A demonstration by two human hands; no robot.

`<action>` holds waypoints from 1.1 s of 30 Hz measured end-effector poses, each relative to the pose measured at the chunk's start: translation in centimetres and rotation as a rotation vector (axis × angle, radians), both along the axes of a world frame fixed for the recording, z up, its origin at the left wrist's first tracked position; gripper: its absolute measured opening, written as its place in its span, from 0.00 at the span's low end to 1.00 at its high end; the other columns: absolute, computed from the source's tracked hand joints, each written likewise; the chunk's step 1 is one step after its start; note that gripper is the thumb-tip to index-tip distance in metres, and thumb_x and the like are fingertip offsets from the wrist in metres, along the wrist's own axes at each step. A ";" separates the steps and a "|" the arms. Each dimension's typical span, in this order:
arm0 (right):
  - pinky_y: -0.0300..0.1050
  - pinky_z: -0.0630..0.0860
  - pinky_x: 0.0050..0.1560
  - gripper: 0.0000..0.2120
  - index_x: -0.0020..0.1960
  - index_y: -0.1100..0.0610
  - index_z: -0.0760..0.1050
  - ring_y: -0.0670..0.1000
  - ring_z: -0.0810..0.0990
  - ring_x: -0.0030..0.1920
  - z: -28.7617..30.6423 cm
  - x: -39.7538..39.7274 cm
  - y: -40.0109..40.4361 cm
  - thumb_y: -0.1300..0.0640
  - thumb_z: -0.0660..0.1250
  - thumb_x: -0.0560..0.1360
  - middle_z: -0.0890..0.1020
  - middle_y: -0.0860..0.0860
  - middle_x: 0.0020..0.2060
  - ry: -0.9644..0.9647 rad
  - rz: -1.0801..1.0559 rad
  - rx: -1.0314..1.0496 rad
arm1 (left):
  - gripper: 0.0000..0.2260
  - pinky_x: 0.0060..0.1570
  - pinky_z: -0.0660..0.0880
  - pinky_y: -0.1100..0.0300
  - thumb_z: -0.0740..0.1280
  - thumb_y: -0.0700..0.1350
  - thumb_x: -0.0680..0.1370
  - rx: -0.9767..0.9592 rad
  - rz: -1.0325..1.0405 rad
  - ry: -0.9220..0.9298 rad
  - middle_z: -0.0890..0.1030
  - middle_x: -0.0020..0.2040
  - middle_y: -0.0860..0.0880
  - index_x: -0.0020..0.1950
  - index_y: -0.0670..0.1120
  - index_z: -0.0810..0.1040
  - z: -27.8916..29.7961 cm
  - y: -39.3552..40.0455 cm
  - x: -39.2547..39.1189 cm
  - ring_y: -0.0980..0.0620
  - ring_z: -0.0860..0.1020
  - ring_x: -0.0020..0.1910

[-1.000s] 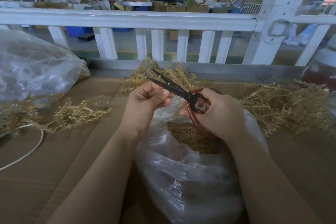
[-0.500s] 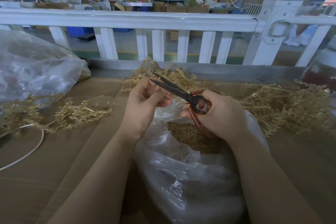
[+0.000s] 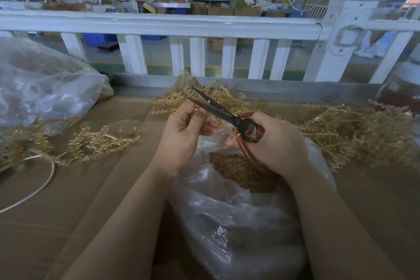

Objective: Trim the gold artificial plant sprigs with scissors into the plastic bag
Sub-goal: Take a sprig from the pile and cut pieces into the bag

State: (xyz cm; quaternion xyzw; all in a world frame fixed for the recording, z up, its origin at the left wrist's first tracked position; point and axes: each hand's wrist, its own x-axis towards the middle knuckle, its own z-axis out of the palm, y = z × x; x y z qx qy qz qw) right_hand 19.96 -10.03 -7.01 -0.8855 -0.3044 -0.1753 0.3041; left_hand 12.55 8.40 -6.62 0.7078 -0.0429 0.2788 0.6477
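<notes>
Head view: the right hand (image 3: 276, 143) grips the red loop handles of the scissors (image 3: 225, 114), fingers curled round them, and the dark blades stand a little apart, pointing up and to the left. The left hand (image 3: 184, 129) pinches a short gold sprig (image 3: 227, 128) between thumb and fingertips; the sprig runs from those fingers under the blades toward the handles. Both hands hover above the open mouth of the plastic bag (image 3: 238, 223), which sits just in front of the person, between the forearms, with a heap of gold trimmings (image 3: 241, 173) inside it.

Around them lie loose piles of the gold sprigs: one behind the hands (image 3: 218, 95) against the far edge, a wide one to the right (image 3: 354, 134), and a flatter spread to the left (image 3: 91, 141). A second, bulging clear bag (image 3: 45, 84) rests at the far left, and a white cord (image 3: 34, 191) curves across the surface below it. The scissors and the left hand hide part of the rear pile.

The work surface is brown cardboard (image 3: 91, 200). Behind it runs a white railing (image 3: 159, 22) with a thick post at the right, and beyond that a workshop floor with cartons, lit screens, a fan and people at benches
</notes>
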 end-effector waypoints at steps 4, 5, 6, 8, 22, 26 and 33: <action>0.31 0.65 0.33 0.23 0.49 0.32 0.71 0.32 0.74 0.36 -0.2 0.2 0.0 0.19 0.61 0.62 0.75 0.29 0.34 0.025 0.015 0.002 | 0.09 0.48 0.80 0.53 0.58 0.39 0.84 0.027 -0.030 0.001 0.83 0.39 0.49 0.54 0.37 0.76 0.0 0.0 -0.1 0.50 0.81 0.39; 0.30 0.64 0.33 0.23 0.49 0.31 0.70 0.31 0.73 0.36 -0.2 0.2 0.0 0.19 0.61 0.62 0.75 0.28 0.34 0.029 0.017 0.009 | 0.09 0.48 0.80 0.53 0.58 0.39 0.84 0.027 -0.033 -0.001 0.83 0.39 0.50 0.53 0.39 0.77 0.1 0.0 -0.2 0.50 0.81 0.39; 0.30 0.64 0.34 0.23 0.49 0.30 0.70 0.31 0.73 0.36 -0.1 0.2 0.0 0.19 0.60 0.61 0.75 0.28 0.34 0.032 0.019 0.013 | 0.09 0.48 0.80 0.53 0.58 0.39 0.84 0.025 -0.034 -0.001 0.83 0.39 0.50 0.52 0.42 0.77 0.1 0.0 -0.2 0.50 0.81 0.39; 0.29 0.63 0.34 0.24 0.50 0.31 0.71 0.30 0.72 0.36 -0.1 0.2 0.1 0.19 0.60 0.61 0.75 0.28 0.33 0.032 0.019 0.017 | 0.09 0.48 0.80 0.54 0.58 0.39 0.84 0.022 -0.034 -0.002 0.82 0.40 0.49 0.52 0.42 0.77 0.1 -0.1 -0.2 0.50 0.82 0.39; 0.28 0.70 0.34 0.27 0.51 0.40 0.80 0.32 0.77 0.41 0.2 -0.3 0.1 0.22 0.65 0.62 0.78 0.32 0.32 0.018 0.049 0.092 | 0.10 0.48 0.79 0.52 0.57 0.38 0.85 0.013 -0.027 -0.009 0.81 0.40 0.46 0.54 0.36 0.75 0.4 -0.2 -0.3 0.50 0.80 0.39; 0.28 0.72 0.37 0.28 0.49 0.46 0.82 0.34 0.78 0.43 0.1 -0.2 0.0 0.25 0.68 0.62 0.81 0.37 0.33 0.031 0.063 0.102 | 0.11 0.49 0.79 0.50 0.57 0.39 0.85 0.019 -0.030 -0.017 0.81 0.41 0.46 0.55 0.33 0.74 0.5 -0.3 -0.4 0.50 0.80 0.39; 0.27 0.69 0.33 0.27 0.52 0.41 0.81 0.35 0.78 0.43 0.4 -0.5 0.1 0.25 0.68 0.62 0.81 0.38 0.32 0.046 0.078 0.124 | 0.10 0.50 0.79 0.49 0.56 0.38 0.85 0.013 -0.018 -0.013 0.81 0.40 0.47 0.55 0.34 0.75 0.5 -0.2 -0.4 0.50 0.80 0.39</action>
